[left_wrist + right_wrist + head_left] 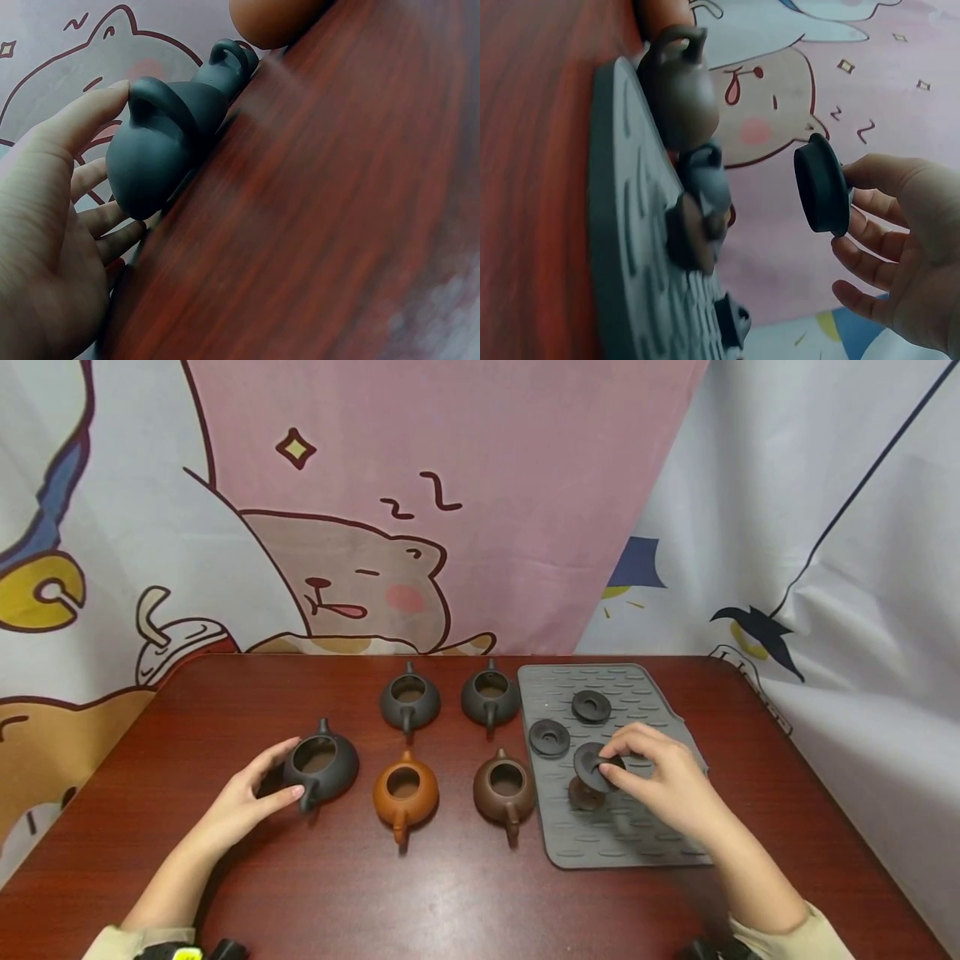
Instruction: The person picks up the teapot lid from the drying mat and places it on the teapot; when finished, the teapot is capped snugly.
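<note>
My left hand point(294, 768) cups a dark grey lidless teapot point(333, 770) on the left of the red-brown table point(450, 893). Its thumb rests on the handle and its fingers curve behind the body. In the left wrist view the thumb point(90, 112) touches the teapot's point(161, 150) handle. My right hand point(611, 766) pinches a dark round lid point(592, 766) lifted above the grey ribbed mat point(637, 843). The right wrist view shows this lid point(821, 184) held on edge by the fingertips point(870, 217), clear of the mat point(622, 225). A brown lid point(585, 796) lies just beneath it.
Other open teapots stand in two rows: two dark ones point(408, 700) point(491, 696) at the back, an orange one point(405, 793) and a brown one point(504, 789) in front. Two more dark lids point(591, 706) point(549, 737) lie on the mat. A cartoon cloth hangs behind.
</note>
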Demonstrator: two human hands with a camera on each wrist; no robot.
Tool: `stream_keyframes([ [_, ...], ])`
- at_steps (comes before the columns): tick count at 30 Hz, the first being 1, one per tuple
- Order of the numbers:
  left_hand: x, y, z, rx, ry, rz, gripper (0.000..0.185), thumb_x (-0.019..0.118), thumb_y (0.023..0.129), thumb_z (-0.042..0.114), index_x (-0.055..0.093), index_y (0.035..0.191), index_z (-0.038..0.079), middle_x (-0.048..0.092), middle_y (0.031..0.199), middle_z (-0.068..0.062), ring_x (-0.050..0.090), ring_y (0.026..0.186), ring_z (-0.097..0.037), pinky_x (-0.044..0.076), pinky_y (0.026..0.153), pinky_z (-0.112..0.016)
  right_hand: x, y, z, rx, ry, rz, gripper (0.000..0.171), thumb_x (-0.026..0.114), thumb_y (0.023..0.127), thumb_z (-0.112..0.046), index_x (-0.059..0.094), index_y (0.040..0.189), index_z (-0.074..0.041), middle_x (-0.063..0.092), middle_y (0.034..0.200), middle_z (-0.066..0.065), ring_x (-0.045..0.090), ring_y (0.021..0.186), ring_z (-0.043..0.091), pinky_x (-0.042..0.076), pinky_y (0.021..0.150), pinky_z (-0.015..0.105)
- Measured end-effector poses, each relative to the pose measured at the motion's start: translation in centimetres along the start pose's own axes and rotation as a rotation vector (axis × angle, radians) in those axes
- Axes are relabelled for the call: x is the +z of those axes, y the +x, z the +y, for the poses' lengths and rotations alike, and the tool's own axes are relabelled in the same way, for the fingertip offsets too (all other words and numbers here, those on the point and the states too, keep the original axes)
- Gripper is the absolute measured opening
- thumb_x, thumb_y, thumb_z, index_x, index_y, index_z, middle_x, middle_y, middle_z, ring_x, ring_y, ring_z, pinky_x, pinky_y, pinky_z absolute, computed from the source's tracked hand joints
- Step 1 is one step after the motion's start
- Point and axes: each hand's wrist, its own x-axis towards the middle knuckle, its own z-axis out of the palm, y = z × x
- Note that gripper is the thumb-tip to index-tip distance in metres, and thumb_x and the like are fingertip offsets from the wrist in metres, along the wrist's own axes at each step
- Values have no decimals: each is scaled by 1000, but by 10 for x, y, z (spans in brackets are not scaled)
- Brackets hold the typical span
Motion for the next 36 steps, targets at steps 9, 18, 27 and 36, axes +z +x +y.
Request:
stream_keyframes([
  [9,1,-1,1,-15,-3,-2,64,70,87,10,41,144,5,47,137,-19,36,121,7,25,93,-7,12,18,-24,-79,60,-5,22,77,79,-4,69,90,-22,61,97,-13,55,93,10,45,80,35],
  [18,0,-1,2,-16,-2,-5,64,70,87,10,40,144,5,47,137,-20,36,121,7,24,93,-7,27,35,-48,-157,134,-24,23,77,78,-3,67,88,-21,61,94,-14,53,89,9,41,80,39],
  [27,0,-2,5,-29,6,-7,64,69,88,12,40,145,7,47,137,-19,36,120,7,25,92,-8,40,48,-74,-157,161,-49,19,78,79,-9,67,88,-22,60,95,-14,51,93,11,32,86,47],
  [36,0,-2,5,-30,12,-6,65,70,88,12,40,145,7,47,137,-19,36,120,7,25,92,-8,59,60,-93,-232,202,-48,16,77,79,-10,67,87,-19,58,91,-13,47,82,12,30,78,41],
])
